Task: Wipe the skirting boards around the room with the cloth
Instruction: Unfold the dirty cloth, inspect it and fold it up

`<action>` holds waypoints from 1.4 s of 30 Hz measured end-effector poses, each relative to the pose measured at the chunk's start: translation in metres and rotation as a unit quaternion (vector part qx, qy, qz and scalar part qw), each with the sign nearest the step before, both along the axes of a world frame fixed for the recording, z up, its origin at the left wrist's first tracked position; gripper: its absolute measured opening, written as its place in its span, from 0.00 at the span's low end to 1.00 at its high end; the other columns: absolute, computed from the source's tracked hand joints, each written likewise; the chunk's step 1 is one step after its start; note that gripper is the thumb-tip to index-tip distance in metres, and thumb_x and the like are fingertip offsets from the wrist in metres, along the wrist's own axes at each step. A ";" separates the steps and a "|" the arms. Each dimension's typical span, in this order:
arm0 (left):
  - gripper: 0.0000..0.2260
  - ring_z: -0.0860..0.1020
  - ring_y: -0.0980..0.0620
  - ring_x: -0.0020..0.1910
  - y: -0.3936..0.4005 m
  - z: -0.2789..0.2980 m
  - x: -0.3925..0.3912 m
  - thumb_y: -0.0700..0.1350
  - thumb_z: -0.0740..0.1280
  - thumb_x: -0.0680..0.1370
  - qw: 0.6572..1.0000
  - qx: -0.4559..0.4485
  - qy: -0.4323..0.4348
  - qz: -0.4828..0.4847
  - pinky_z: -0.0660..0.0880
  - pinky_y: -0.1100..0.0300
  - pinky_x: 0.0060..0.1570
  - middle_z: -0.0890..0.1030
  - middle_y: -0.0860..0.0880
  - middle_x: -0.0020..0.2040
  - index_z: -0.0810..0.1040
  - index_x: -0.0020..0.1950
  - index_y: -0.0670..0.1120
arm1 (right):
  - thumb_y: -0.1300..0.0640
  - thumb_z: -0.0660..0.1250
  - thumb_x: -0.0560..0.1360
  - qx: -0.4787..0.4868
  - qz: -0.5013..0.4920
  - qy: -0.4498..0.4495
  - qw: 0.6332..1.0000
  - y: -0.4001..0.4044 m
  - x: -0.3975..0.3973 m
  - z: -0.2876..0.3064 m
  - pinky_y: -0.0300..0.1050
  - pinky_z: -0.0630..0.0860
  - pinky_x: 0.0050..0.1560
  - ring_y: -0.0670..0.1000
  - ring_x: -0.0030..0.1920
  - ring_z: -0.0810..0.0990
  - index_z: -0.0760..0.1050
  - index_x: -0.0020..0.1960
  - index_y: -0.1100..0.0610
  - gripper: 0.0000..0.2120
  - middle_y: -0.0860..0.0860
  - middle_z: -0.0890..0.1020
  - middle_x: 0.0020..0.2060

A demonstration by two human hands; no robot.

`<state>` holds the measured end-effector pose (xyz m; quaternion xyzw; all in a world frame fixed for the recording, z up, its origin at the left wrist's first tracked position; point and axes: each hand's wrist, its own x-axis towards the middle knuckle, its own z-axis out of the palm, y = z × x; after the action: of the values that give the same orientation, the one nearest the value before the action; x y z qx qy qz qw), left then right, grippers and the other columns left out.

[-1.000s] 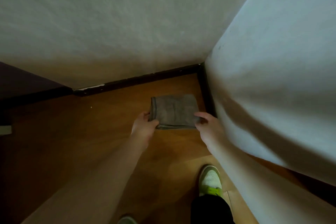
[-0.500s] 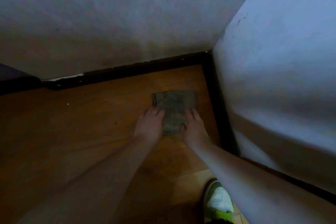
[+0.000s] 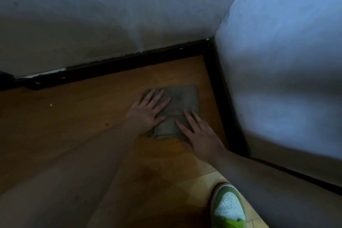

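A folded grey-brown cloth (image 3: 182,101) lies flat on the wooden floor in the room's corner. My left hand (image 3: 148,110) presses on its left part with straight, spread fingers. My right hand (image 3: 198,130) lies flat on its lower right part, fingers straight. A dark skirting board (image 3: 118,65) runs along the far wall and meets a second dark skirting board (image 3: 224,109) along the right wall at the corner. The cloth sits a short way from both boards and touches neither.
Pale walls rise behind and to the right. The orange-brown floor (image 3: 83,116) stretches left, with a small pale crumb (image 3: 50,105) on it. My green and white shoe (image 3: 228,207) stands at the bottom right. The far skirting has chipped white spots on its top edge.
A second ago both hands pinched the cloth's edges. The cloth has since been folded smaller on the floor, and both hands now lie flat on it with fingers spread. The view has come closer.
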<state>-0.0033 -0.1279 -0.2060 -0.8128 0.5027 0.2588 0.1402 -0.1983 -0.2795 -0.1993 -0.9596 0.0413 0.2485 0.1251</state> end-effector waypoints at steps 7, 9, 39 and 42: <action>0.36 0.33 0.43 0.78 0.001 0.011 0.020 0.73 0.42 0.76 0.996 0.044 -0.035 -0.063 0.36 0.41 0.75 0.29 0.54 0.78 0.27 0.76 0.60 | 0.38 0.48 0.81 0.000 0.001 -0.012 1.000 0.009 -0.029 -0.008 0.52 0.51 0.77 0.52 0.79 0.51 0.53 0.79 0.51 0.31 0.52 0.53 0.79; 0.38 0.34 0.43 0.79 0.001 0.014 0.018 0.73 0.43 0.77 0.995 0.061 -0.044 -0.064 0.36 0.41 0.75 0.30 0.53 0.79 0.29 0.78 0.58 | 0.39 0.49 0.81 -0.007 -0.006 -0.023 1.000 0.012 -0.026 -0.004 0.53 0.56 0.76 0.54 0.77 0.61 0.65 0.75 0.54 0.29 0.55 0.63 0.76; 0.47 0.37 0.46 0.80 -0.095 0.003 0.034 0.72 0.57 0.76 1.000 -0.005 0.019 0.019 0.45 0.50 0.77 0.33 0.46 0.80 0.35 0.81 0.49 | 0.42 0.43 0.84 0.045 -0.350 0.019 0.935 -0.052 0.137 -0.009 0.52 0.38 0.76 0.51 0.78 0.36 0.39 0.81 0.51 0.30 0.53 0.36 0.79; 0.49 0.37 0.45 0.80 -0.108 0.007 0.042 0.72 0.58 0.75 0.999 0.020 0.026 0.024 0.47 0.49 0.77 0.32 0.46 0.80 0.34 0.80 0.49 | 0.42 0.43 0.84 0.045 -0.361 0.028 0.931 -0.059 0.149 -0.009 0.53 0.38 0.76 0.52 0.78 0.35 0.39 0.80 0.52 0.30 0.53 0.35 0.79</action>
<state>0.0390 -0.2361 -0.1994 -0.8147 0.4811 0.2935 0.1367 -0.0496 -0.3387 -0.2083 -0.8658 0.3775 0.2152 0.2481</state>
